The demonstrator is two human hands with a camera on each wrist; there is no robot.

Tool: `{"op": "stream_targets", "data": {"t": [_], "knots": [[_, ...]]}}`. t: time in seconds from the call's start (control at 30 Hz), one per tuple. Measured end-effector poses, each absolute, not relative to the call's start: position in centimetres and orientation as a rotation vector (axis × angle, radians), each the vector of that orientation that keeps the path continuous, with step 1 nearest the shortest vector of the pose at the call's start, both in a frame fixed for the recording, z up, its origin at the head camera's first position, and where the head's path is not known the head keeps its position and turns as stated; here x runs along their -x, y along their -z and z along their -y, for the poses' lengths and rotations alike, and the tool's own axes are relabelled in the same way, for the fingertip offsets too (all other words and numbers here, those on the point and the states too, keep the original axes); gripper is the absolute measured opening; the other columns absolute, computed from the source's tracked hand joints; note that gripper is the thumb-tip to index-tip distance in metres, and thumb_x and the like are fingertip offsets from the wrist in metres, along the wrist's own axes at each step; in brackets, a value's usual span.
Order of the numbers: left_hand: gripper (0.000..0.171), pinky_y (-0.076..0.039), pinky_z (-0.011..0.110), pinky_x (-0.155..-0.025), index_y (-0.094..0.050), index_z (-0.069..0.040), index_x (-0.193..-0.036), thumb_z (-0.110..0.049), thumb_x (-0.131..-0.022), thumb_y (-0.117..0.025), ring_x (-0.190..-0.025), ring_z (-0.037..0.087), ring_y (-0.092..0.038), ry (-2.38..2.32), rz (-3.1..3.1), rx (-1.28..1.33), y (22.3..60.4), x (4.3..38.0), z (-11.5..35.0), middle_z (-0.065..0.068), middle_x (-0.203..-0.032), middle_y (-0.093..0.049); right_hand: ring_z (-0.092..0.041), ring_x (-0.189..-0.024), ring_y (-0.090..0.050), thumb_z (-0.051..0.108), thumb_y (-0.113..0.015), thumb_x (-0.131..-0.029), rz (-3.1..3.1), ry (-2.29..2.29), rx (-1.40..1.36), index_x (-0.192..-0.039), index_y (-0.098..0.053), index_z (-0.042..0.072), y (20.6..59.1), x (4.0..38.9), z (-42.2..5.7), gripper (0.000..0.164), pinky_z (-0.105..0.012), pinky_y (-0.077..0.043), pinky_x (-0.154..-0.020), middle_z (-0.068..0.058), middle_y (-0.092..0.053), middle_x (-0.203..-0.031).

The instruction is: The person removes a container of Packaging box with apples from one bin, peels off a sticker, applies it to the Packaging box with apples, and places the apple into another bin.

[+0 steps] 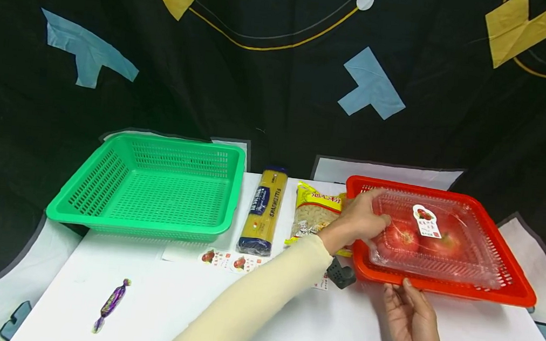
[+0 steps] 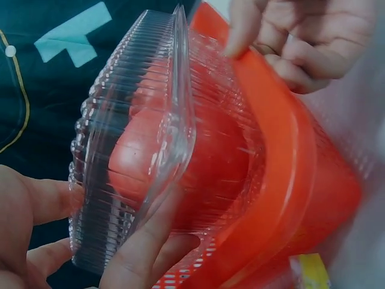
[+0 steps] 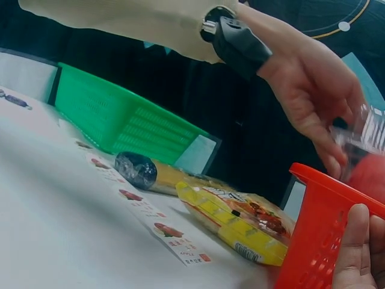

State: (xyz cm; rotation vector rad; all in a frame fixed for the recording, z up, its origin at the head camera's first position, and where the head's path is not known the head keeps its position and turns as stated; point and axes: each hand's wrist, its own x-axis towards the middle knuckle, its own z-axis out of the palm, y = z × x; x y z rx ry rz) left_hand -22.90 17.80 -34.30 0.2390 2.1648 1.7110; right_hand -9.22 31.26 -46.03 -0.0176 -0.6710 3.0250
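A clear plastic box (image 1: 470,253) with red round fruit (image 1: 401,238) inside lies over the red basket (image 1: 518,287). It carries a white label (image 1: 426,221). My left hand (image 1: 358,218) grips the box's left end, thumb and fingers on its ribbed sides in the left wrist view. There the box (image 2: 174,120) appears tilted against the basket rim (image 2: 289,138). My right hand (image 1: 412,326) holds the basket's front rim, thumb at the edge and fingers bent below it. In the right wrist view, its fingers (image 3: 355,247) lie against the basket's outer wall.
Left of the red basket lie a yellow pasta bag (image 1: 315,215) and a spaghetti pack (image 1: 263,213). A green basket (image 1: 138,229) stands at the back left. Printed label strips (image 1: 226,260) lie in front, and a purple wrapped candy (image 1: 111,305) sits at the front left.
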Motion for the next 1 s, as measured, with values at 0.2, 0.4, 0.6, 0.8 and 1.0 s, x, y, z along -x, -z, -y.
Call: {"op": "stream_targets", "data": {"t": [0.2,0.4,0.6,0.8,1.0], "knots": [[0.06,-0.051,0.033,-0.039,-0.049,-0.028,-0.144,-0.008,-0.091,-0.068,-0.042,0.023,-0.06,-1.622,-2.289,-0.245,35.3,23.0,-18.9,0.007,-0.12,-0.058,-0.03,-0.091,-0.066,0.004,-0.035,-0.106,0.676,-3.023,0.01,-0.095,-0.06,-0.007,46.1,9.2,-31.3,0.029,-0.03,-0.053,-0.087,-0.02,-0.064,-0.094],[0.06,-0.05,0.029,-0.039,-0.05,-0.026,-0.144,-0.009,-0.089,-0.068,-0.046,0.017,-0.059,-1.558,-2.389,-0.252,36.0,23.1,-19.7,0.003,-0.121,-0.06,-0.03,-0.091,-0.066,0.004,-0.035,-0.106,0.641,-3.037,0.005,-0.094,-0.061,-0.008,46.0,9.1,-31.1,0.031,-0.03,-0.053,-0.087,-0.021,-0.065,-0.094],[0.058,-0.053,0.028,-0.047,-0.053,-0.026,-0.141,-0.01,-0.087,-0.069,-0.06,0.015,-0.062,-1.478,-2.475,-0.237,36.3,23.0,-20.3,0.003,-0.116,-0.062,-0.028,-0.091,-0.066,0.005,-0.038,-0.105,0.676,-3.019,0.066,-0.095,-0.059,-0.005,45.8,9.2,-31.0,0.025,-0.029,-0.052,-0.087,-0.018,-0.063,-0.095],[0.06,-0.049,0.029,-0.085,-0.053,-0.027,-0.141,-0.015,-0.085,-0.071,-0.096,0.015,-0.055,-1.35,-2.602,-0.249,36.4,22.6,-20.8,-0.002,-0.115,-0.062,-0.028,-0.091,-0.066,0.004,-0.037,-0.106,0.706,-3.003,0.043,-0.097,-0.058,-0.005,45.8,9.2,-31.0,0.024,-0.028,-0.052,-0.087,-0.018,-0.063,-0.096],[0.059,-0.045,0.03,-0.092,-0.051,-0.03,-0.143,-0.022,-0.088,-0.071,-0.107,0.016,-0.055,-1.242,-2.65,-0.206,36.2,22.3,-21.5,-0.004,-0.121,-0.061,-0.029,-0.091,-0.066,0.003,-0.035,-0.106,0.687,-3.003,0.004,-0.097,-0.059,-0.006,45.9,9.2,-31.0,0.026,-0.029,-0.052,-0.087,-0.02,-0.064,-0.095]]}}
